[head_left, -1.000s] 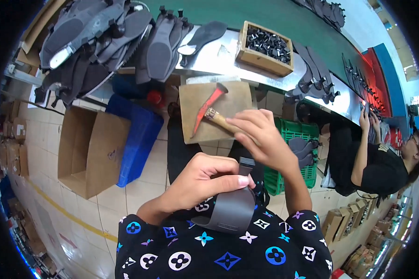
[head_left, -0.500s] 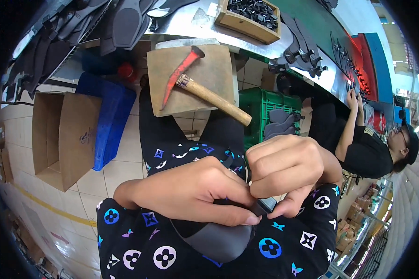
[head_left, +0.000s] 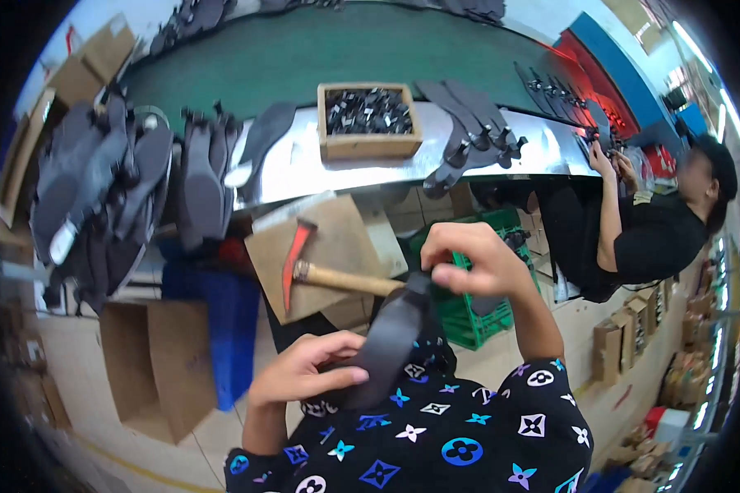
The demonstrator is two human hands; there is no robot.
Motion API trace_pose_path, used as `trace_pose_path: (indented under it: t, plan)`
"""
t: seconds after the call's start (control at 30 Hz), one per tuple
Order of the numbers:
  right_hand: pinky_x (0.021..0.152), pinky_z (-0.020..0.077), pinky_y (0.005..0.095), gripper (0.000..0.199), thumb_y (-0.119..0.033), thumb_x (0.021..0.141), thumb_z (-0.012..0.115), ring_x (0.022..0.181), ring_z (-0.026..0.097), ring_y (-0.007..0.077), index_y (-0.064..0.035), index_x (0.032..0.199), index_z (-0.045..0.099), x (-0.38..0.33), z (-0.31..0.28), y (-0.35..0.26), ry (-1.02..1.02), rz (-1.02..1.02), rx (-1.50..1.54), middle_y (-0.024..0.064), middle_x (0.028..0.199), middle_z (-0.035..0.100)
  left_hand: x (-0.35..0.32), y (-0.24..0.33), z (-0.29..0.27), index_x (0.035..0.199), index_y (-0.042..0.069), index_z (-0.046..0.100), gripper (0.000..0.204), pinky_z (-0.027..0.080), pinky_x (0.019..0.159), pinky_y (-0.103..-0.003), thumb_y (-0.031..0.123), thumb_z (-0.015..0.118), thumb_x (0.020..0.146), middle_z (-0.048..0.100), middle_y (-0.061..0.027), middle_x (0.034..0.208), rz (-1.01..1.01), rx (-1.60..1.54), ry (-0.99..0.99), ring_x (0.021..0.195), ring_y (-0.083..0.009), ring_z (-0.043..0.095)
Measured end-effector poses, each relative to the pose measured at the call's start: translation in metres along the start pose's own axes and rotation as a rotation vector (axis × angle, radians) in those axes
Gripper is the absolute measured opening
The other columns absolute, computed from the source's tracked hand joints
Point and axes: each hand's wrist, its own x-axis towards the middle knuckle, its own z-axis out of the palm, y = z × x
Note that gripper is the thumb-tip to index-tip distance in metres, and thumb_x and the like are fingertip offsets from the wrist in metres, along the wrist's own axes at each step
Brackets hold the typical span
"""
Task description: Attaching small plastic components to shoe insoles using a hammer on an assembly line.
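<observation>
Over my lap, a dark shoe sole (head_left: 386,341) is held tilted, somewhat blurred by motion. My left hand (head_left: 312,370) grips its lower part between thumb and fingers. At its upper end is a small black block-like heel (head_left: 419,284), where the curled fingers and thumb of my right hand (head_left: 478,261) close in; the exact contact is smeared. Behind the sole, a hammer (head_left: 300,255) with a red head and wooden handle lies on a brown square board (head_left: 345,230). The sole hides the end of the handle.
On the metal bench edge (head_left: 296,168) stands a wooden box (head_left: 370,148) of small black pieces, between dark soles (head_left: 460,123). More soles (head_left: 99,181) pile up at left. Below are a green crate (head_left: 460,324), a blue bin (head_left: 232,329) and a carton (head_left: 177,361). A co-worker (head_left: 666,222) sits at right.
My view has risen toward the bench. Both hands have moved apart, and the sole has swung up from my lap toward the board, showing more of its length.
</observation>
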Motion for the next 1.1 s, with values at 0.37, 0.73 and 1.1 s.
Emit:
trace_pose_path:
  t: [0.37, 0.73, 1.1]
  plan:
    - [0.075, 0.0515, 0.0468, 0.025, -0.024, 0.097, 0.058, 0.09, 0.064, 0.0403, -0.0013, 0.108, 0.061, 0.008, -0.113, 0.233, 0.684, 0.476, -0.942, 0.0199, 0.096, 0.064, 0.017, 0.106, -0.207, 0.134, -0.007, 0.052, 0.046, 0.046, 0.101, -0.041, 0.011, 0.064, 0.093, 0.061, -0.022, 0.123, -0.063, 1.765, 1.39, 0.115, -0.0351, 0.059]
    - [0.05, 0.0509, 0.0248, 0.029, -0.025, 0.101, 0.059, 0.054, 0.061, 0.0167, -0.0018, 0.117, 0.054, 0.085, -0.003, -0.02, 0.6, 0.134, 0.923, 0.0098, 0.078, 0.064, 0.111, 0.09, -0.016, 0.151, -0.006, 0.026, 0.084, 0.028, 0.118, -0.043, 0.016, 0.075, 0.087, 0.036, -0.0247, 0.154, 0.716, 1.381, 0.899, 0.145, -0.0379, 0.033]
    - [0.074, 0.0567, 0.044, 0.076, -0.019, 0.077, 0.082, 0.089, 0.067, 0.0381, -0.0046, 0.137, 0.039, -0.026, 0.153, 0.047, 0.233, 0.4, -0.432, 0.023, 0.121, 0.056, 0.026, 0.075, -0.008, 0.141, 0.001, 0.034, 0.043, 0.055, 0.071, -0.027, 0.021, 0.05, 0.106, 0.059, -0.0087, 0.093, 0.592, 0.156, 1.025, 0.078, -0.0144, 0.064]
